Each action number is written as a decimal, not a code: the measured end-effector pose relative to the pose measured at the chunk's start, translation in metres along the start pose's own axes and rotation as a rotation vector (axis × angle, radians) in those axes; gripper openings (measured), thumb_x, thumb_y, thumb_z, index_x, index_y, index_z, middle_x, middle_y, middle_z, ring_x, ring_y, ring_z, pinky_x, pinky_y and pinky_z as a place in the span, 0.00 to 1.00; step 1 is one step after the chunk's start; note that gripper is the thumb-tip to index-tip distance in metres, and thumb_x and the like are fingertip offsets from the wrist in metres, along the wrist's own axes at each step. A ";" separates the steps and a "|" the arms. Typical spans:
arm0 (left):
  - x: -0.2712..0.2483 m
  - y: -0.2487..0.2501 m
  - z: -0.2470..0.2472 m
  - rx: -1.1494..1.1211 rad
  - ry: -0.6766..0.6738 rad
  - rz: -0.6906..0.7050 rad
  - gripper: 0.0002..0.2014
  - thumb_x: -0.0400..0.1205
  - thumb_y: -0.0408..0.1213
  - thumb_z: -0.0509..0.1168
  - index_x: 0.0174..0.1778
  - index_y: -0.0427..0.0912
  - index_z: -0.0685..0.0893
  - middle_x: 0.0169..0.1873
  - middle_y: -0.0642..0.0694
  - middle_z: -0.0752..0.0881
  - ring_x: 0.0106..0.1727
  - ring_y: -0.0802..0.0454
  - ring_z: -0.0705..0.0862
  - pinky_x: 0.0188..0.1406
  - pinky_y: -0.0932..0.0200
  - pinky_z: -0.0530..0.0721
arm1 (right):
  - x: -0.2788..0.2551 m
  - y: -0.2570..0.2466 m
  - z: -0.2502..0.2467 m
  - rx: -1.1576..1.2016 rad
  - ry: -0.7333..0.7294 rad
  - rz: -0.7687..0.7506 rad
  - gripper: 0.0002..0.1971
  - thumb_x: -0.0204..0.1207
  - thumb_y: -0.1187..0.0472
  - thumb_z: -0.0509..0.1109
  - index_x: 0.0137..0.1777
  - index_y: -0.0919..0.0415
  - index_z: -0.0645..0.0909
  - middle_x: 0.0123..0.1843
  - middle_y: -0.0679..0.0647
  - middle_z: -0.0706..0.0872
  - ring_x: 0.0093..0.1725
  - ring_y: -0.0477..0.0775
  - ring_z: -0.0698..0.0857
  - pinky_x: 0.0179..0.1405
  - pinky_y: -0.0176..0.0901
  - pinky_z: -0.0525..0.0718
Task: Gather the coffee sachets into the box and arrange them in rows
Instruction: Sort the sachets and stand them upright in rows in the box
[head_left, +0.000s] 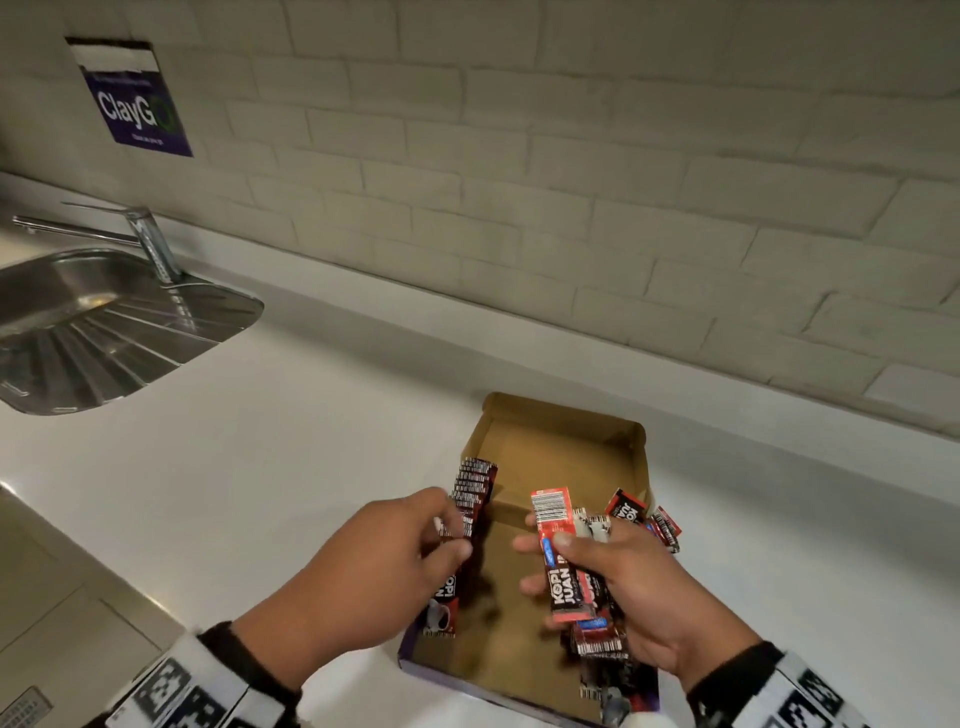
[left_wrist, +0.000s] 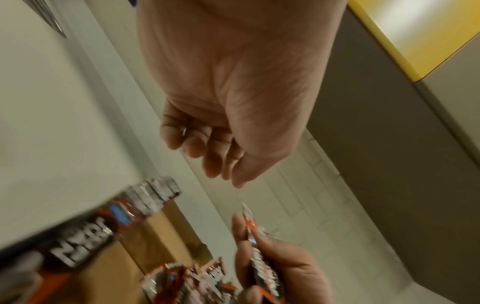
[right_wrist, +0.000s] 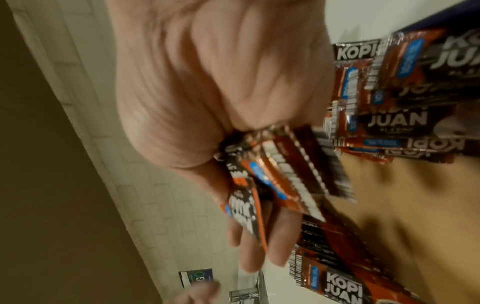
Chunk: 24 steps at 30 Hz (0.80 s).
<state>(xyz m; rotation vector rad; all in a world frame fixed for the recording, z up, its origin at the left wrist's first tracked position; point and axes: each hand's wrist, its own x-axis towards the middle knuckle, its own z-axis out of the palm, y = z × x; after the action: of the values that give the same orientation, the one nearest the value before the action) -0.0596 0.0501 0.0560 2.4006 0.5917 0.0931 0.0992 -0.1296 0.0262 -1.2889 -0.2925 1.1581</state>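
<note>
Holding sachets (head_left: 563, 558), right hand (head_left: 623, 592) hovers over box (head_left: 561, 447).

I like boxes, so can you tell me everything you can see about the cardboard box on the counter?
The cardboard box is shallow, open, plain brown inside with a purple-looking outer edge, and lies flat on the white counter. Its far flaps stand up. A neat row of sachets stands along its left wall, and loose sachets pile on its right side. The middle of its floor is bare. Both hands hover over its near end.

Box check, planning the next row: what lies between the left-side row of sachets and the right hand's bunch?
Bare cardboard box floor, in the head view.
</note>
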 end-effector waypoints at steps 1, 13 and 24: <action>0.002 0.009 0.003 -0.063 0.002 0.026 0.05 0.84 0.52 0.68 0.54 0.62 0.80 0.36 0.52 0.87 0.34 0.60 0.82 0.33 0.68 0.76 | -0.003 0.001 0.000 -0.025 0.002 0.004 0.12 0.85 0.68 0.66 0.66 0.67 0.82 0.58 0.66 0.93 0.46 0.67 0.93 0.31 0.50 0.90; 0.000 0.037 0.041 -0.747 0.266 0.057 0.07 0.82 0.34 0.73 0.41 0.52 0.90 0.28 0.42 0.89 0.30 0.48 0.87 0.36 0.55 0.88 | -0.020 0.014 -0.013 -0.170 0.287 -0.053 0.22 0.79 0.45 0.72 0.63 0.62 0.85 0.50 0.55 0.95 0.40 0.59 0.93 0.22 0.41 0.77; -0.004 0.029 0.063 -0.261 -0.043 0.245 0.19 0.81 0.28 0.68 0.42 0.62 0.92 0.35 0.70 0.88 0.36 0.60 0.86 0.38 0.65 0.82 | -0.030 0.019 -0.015 -0.238 0.350 -0.166 0.11 0.80 0.60 0.76 0.37 0.63 0.86 0.23 0.61 0.79 0.19 0.53 0.72 0.20 0.40 0.70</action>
<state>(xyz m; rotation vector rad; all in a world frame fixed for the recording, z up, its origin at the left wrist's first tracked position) -0.0384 -0.0081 0.0247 2.2031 0.2458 0.2100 0.0869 -0.1651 0.0180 -1.6167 -0.2772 0.7562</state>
